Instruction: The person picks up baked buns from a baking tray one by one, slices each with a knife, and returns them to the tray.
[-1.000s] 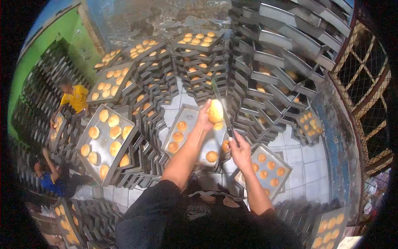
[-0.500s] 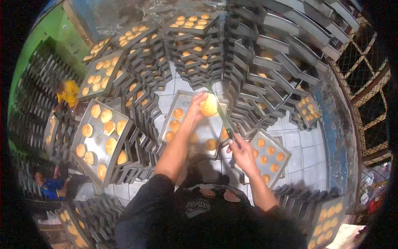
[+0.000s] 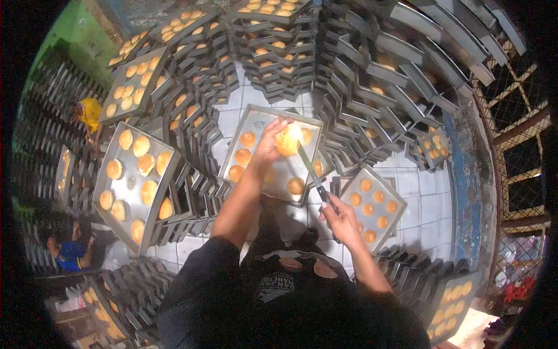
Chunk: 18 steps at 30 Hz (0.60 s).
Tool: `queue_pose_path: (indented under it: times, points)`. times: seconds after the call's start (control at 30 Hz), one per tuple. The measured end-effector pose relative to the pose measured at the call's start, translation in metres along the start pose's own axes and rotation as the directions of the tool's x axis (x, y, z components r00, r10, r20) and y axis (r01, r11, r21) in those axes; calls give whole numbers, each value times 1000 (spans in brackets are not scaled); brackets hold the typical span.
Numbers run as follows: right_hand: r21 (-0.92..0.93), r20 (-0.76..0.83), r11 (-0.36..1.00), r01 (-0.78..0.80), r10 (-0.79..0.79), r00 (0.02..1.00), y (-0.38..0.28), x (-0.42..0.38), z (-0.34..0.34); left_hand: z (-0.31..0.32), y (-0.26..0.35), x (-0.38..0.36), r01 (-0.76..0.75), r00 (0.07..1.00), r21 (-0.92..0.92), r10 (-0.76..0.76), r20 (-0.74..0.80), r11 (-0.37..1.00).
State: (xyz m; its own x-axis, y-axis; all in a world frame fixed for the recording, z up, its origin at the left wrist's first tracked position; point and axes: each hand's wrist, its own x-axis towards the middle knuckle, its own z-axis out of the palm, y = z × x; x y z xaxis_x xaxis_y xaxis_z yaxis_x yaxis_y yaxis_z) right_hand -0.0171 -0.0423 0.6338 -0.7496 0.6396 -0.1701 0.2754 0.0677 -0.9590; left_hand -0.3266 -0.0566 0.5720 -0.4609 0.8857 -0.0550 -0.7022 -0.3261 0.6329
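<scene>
A golden bread bun (image 3: 286,142) is gripped in my left hand (image 3: 270,141), raised over a metal baking tray (image 3: 273,186). My right hand (image 3: 341,219) is wrapped round the black handle of a long knife (image 3: 310,164). The blade slants up and left, its tip overlapping the bun's right side. Beneath the bun, several round buns (image 3: 243,156) lie in the tray, mostly along its left side and lower right. To the left, another tray (image 3: 129,200) carries larger buns, some with a pale filling or cut line along the side.
Tall stacks of crisscrossed metal trays (image 3: 267,61) surround me, many holding buns. A lower tray of buns (image 3: 381,224) rests to the right over the white tiled floor (image 3: 430,218). Two people, one in a yellow shirt (image 3: 91,113) and one in blue (image 3: 71,256), are at the left.
The knife has drawn back down and right: its blade ran past the bun's right edge before, and now its tip is at the bun. The whole view has shifted slightly.
</scene>
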Motion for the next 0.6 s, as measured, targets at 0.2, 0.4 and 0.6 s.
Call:
queue_pose_path:
  times: [0.2, 0.4, 0.6]
  points:
    - [-41, 14, 993, -110, 110, 994, -7, 55, 18, 12, -56, -23, 149, 987, 107, -142, -73, 983]
    - [-104, 38, 986, -127, 132, 991, 18, 32, 17, -4, -27, -10, 101, 986, 210, -69, -152, 973]
    - [44, 46, 961, -273, 271, 961, 100, 48, 45, -79, -95, 1, -45, 976, 589, 160, -145, 807]
